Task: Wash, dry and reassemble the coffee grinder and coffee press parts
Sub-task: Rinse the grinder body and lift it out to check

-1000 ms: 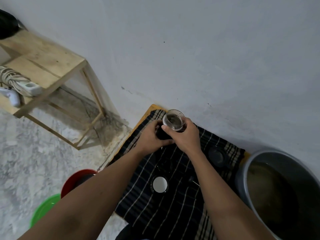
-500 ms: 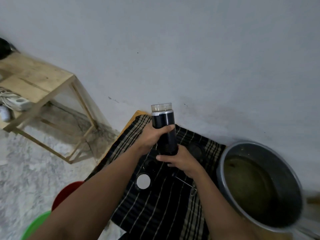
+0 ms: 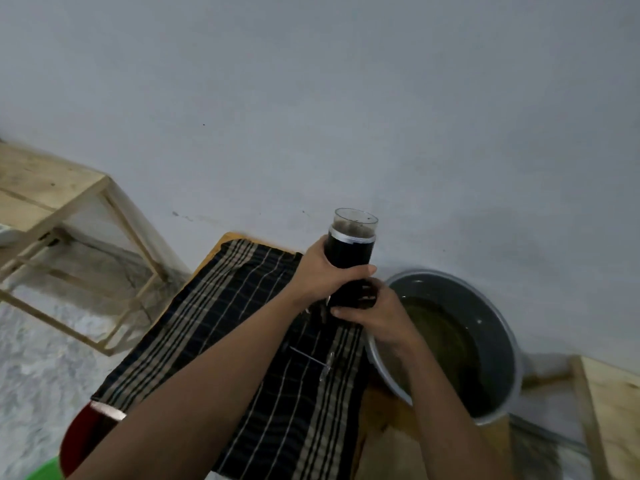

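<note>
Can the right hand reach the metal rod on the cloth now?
Probably not yet: the right hand grips the coffee grinder. Once freed, likely yes; the metal rod lies uncovered on the cloth nearby.

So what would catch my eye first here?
Most striking is the black grinder with its clear top, held upright in the middle of the view: the left hand grips its middle and the right hand grips its base. Under it lies a dark striped cloth. To the right sits a grey basin of murky water.
</note>
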{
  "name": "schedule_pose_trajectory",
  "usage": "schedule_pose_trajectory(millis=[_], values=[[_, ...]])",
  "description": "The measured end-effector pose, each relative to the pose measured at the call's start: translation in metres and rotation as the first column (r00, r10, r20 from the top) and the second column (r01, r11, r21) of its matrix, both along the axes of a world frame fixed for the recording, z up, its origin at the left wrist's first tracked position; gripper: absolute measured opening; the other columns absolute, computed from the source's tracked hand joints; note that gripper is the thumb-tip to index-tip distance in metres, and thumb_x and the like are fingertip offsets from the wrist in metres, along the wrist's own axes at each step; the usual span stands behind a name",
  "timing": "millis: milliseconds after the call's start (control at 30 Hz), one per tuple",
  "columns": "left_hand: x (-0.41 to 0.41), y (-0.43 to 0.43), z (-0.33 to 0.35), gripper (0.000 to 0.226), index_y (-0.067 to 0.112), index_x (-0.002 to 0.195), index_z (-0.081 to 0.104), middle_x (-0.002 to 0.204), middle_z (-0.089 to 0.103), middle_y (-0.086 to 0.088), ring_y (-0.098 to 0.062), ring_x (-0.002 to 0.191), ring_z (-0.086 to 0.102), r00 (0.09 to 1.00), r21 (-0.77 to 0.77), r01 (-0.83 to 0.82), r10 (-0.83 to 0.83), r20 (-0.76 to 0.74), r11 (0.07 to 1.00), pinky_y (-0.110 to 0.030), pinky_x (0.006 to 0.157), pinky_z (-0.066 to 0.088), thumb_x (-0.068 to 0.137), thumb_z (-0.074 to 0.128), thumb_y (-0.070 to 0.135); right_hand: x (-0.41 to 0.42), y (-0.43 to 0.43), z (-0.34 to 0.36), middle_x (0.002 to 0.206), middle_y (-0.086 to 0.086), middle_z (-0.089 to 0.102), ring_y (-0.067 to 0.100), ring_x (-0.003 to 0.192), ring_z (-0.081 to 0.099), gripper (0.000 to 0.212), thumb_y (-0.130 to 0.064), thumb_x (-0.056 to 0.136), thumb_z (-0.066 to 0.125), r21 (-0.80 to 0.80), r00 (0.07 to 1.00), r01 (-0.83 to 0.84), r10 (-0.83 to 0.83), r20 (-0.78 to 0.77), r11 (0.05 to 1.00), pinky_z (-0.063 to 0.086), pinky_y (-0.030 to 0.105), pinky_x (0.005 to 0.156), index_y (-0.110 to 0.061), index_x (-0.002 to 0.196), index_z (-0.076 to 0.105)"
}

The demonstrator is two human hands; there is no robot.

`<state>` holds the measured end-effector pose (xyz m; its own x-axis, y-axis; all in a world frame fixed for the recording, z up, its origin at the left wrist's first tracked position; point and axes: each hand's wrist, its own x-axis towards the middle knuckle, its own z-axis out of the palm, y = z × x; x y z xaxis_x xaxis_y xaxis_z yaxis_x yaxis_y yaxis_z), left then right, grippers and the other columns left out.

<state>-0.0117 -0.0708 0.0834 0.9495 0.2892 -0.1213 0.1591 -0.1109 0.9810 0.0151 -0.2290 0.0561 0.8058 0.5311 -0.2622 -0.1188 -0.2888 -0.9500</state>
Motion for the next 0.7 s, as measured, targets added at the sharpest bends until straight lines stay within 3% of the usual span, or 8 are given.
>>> schedule_pose_trajectory(millis=[133,267,333,400,467,533,600,700], values=[[0.023,-0.046,-0.002,0.083,0.018,0.127,0.041,0.12,0.061,0.003,-0.009,0.109,0.064,0.975,0.022,0.137,-0.13,-0.18,0.99,-0.024,0.086,0.056,0.069,0.091,0.049,0.009,-0.052,0.004,0.108,-0.003,0.077,0.008,0.099,0.073,0.051,-0.009,0.073,0.089,-0.003,0.999,0.033,-0.033,0.019,0.999,0.057,0.022,0.084,-0.015,0.119,0.067],[0.033,-0.082,-0.008,0.077,0.019,0.139,0.048,0.118,0.064,0.004,0.001,0.099,0.062,0.936,0.058,0.279,-0.258,-0.238,0.959,-0.012,0.073,0.049,0.077,0.089,0.039,0.013,-0.101,-0.009,0.111,-0.003,0.077,0.014,0.105,0.072,0.043,-0.011,0.08,0.084,0.049,0.99,0.113,-0.109,-0.084,0.992,0.056,0.038,0.094,-0.02,0.119,0.069],[0.037,-0.099,-0.012,0.077,0.022,0.141,0.05,0.112,0.065,0.009,0.003,0.096,0.063,0.926,0.053,0.314,-0.293,-0.239,0.948,-0.01,0.072,0.049,0.077,0.09,0.032,0.016,-0.122,-0.017,0.112,-0.003,0.076,0.018,0.109,0.071,0.046,-0.008,0.081,0.082,0.047,0.986,0.096,-0.089,-0.139,0.994,0.056,0.038,0.093,-0.023,0.122,0.068],[0.039,-0.111,-0.018,0.085,0.023,0.145,0.05,0.116,0.067,0.009,-0.004,0.102,0.066,0.917,0.065,0.339,-0.314,-0.247,0.939,-0.02,0.086,0.055,0.072,0.093,0.027,0.019,-0.138,-0.025,0.112,-0.001,0.076,0.019,0.108,0.071,0.047,0.001,0.087,0.072,0.041,0.97,0.046,-0.035,-0.24,0.998,0.056,0.037,0.093,-0.024,0.125,0.065],[0.042,-0.121,-0.027,0.097,0.023,0.148,0.048,0.132,0.065,0.003,-0.015,0.119,0.063,0.907,0.196,0.384,-0.329,-0.264,0.902,-0.037,0.105,0.052,0.065,0.097,0.03,0.022,-0.153,-0.037,0.115,0.004,0.075,0.022,0.11,0.07,0.042,0.004,0.093,0.061,0.062,0.929,0.1,-0.071,-0.363,0.993,0.054,0.042,0.099,-0.02,0.127,0.063],[0.044,-0.132,-0.032,0.1,0.022,0.151,0.046,0.144,0.058,-0.001,-0.022,0.13,0.056,0.88,0.414,0.466,-0.362,-0.308,0.782,-0.04,0.11,0.046,0.065,0.096,0.036,0.031,-0.166,-0.055,0.114,0.012,0.075,0.027,0.109,0.07,0.035,0.001,0.099,0.051,0.067,0.824,0.363,-0.286,-0.49,0.929,0.05,0.048,0.105,-0.01,0.13,0.062],[0.047,-0.146,-0.038,0.096,0.028,0.152,0.042,0.145,0.055,-0.002,-0.026,0.132,0.052,0.852,0.643,0.523,-0.358,-0.382,0.559,-0.042,0.107,0.045,0.07,0.089,0.044,0.041,-0.177,-0.069,0.114,0.013,0.074,0.029,0.11,0.068,0.032,-0.007,0.101,0.049,0.018,0.644,0.628,-0.507,-0.573,0.778,0.047,0.049,0.108,-0.011,0.13,0.063],[0.051,-0.163,-0.05,0.093,0.038,0.152,0.035,0.147,0.048,-0.002,-0.033,0.137,0.038,0.782,0.752,0.617,-0.29,-0.552,0.231,-0.06,0.108,0.038,0.073,0.081,0.052,0.055,-0.189,-0.076,0.105,0.006,0.07,0.022,0.1,0.064,0.026,-0.017,0.103,0.048,-0.043,0.492,0.77,-0.635,-0.595,0.637,0.045,0.041,0.1,-0.012,0.123,0.064]])
